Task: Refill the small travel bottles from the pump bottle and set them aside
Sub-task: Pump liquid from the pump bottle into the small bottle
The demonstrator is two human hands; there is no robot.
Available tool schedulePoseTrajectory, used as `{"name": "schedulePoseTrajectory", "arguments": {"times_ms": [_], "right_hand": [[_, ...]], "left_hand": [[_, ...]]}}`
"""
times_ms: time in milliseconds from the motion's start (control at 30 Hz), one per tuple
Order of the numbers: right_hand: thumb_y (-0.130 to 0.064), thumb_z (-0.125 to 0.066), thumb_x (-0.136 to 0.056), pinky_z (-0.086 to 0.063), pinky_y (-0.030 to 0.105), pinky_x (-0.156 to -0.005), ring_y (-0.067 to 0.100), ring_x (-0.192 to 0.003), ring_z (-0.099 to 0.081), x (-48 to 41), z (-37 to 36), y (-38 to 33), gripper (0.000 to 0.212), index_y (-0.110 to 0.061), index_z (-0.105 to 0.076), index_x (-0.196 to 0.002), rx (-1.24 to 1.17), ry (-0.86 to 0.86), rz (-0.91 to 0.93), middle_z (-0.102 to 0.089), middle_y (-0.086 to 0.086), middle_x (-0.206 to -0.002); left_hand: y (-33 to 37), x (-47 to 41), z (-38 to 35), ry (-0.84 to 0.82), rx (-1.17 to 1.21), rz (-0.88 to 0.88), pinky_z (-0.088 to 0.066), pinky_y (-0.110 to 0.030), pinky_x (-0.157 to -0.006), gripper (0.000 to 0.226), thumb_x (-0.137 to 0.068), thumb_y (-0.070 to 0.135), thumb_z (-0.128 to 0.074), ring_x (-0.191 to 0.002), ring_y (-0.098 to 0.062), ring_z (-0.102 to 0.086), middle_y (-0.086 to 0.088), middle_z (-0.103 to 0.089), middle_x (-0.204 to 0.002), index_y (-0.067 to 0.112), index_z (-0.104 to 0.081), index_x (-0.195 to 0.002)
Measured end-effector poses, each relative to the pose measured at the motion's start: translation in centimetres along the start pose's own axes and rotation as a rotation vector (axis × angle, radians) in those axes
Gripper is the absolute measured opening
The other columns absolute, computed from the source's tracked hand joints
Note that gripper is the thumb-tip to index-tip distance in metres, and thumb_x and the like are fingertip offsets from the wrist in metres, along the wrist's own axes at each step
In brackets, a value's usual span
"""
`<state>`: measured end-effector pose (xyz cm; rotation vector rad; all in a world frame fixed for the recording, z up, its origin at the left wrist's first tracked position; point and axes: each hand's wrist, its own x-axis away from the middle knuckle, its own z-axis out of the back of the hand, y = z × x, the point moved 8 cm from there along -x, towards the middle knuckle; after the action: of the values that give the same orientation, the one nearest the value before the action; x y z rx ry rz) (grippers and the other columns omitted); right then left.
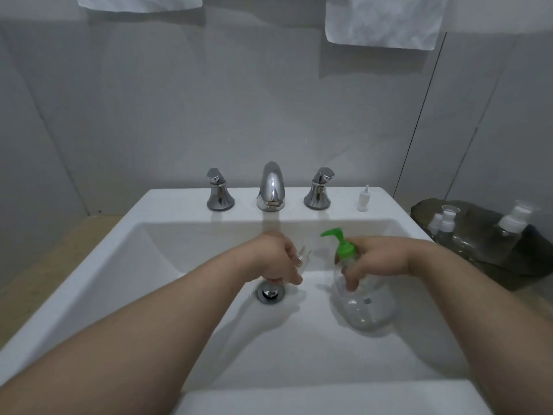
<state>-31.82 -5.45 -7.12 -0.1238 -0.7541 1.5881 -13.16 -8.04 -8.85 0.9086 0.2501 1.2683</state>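
A grey panelled wall [269, 100] backed the work area, with two white towels [383, 22] hanging at its upper edge. A white rectangular sink [89, 265] was set on a beige desk [45, 259]. On the desk to the right of the sink lay a dark tray [523, 259] carrying several clear travel bottles [446, 223] with white tops, all upright. The clear pump bottle [368, 304] with its green pump head was inside the basin, right of the drain [270, 292], tilted, with the nozzle pointing left. The right hand [380, 262] gripped its shoulder just below the pump collar, fingers curled round the body. The left hand [275, 259] was above the drain, fingers curled round one small clear travel bottle [302, 256], held just left of the nozzle. A chrome faucet [270, 187] stood between two chrome handles [219, 190] on the rear ledge. A small white spray cap [363, 199] stood upright on the same ledge, right of the handles.
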Motion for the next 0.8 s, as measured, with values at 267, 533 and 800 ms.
{"name": "schedulePoseTrajectory", "arguments": {"times_ms": [267, 533, 800], "right_hand": [[-0.029, -0.070, -0.054, -0.050, 0.036, -0.084, 0.017, -0.084, -0.061, -2.1, -1.6, -1.3, 0.046, -0.014, -0.070, -0.097, -0.088, 0.016, 0.057, -0.068, -0.003, -0.084], [-0.029, -0.065, -0.058, -0.044, 0.031, -0.070, 0.014, -0.072, -0.056, -3.1, -1.8, -1.6, 0.034, -0.012, -0.066, -0.087, -0.122, 0.013, 0.127, -0.065, -0.005, -0.075], [-0.036, -0.058, -0.071, -0.044, 0.039, -0.075, 0.018, -0.078, -0.058, -4.0, -2.0, -1.7, 0.041, -0.003, -0.068, -0.094, -0.152, 0.022, 0.189, -0.070, 0.004, -0.081]], "left_hand": [[-1.3, 0.3, 0.2, -0.089, -0.071, 0.141, -0.061, -0.041, -0.093, 0.019, -0.083, 0.001, -0.082, -0.102, -0.032, -0.075, -0.012, -0.074, -0.115, 0.010, -0.067, -0.091], [-1.7, -0.2, 0.1, -0.066, -0.141, 0.178, -0.060, -0.042, -0.093, 0.030, -0.086, 0.008, -0.081, -0.081, -0.030, -0.070, -0.010, -0.069, -0.091, 0.003, -0.070, -0.112], [-1.5, -1.0, 0.1, -0.046, -0.169, 0.095, -0.061, -0.042, -0.092, 0.021, -0.084, 0.009, -0.082, -0.095, -0.032, -0.076, -0.012, -0.075, -0.113, 0.010, -0.065, -0.097]]}}
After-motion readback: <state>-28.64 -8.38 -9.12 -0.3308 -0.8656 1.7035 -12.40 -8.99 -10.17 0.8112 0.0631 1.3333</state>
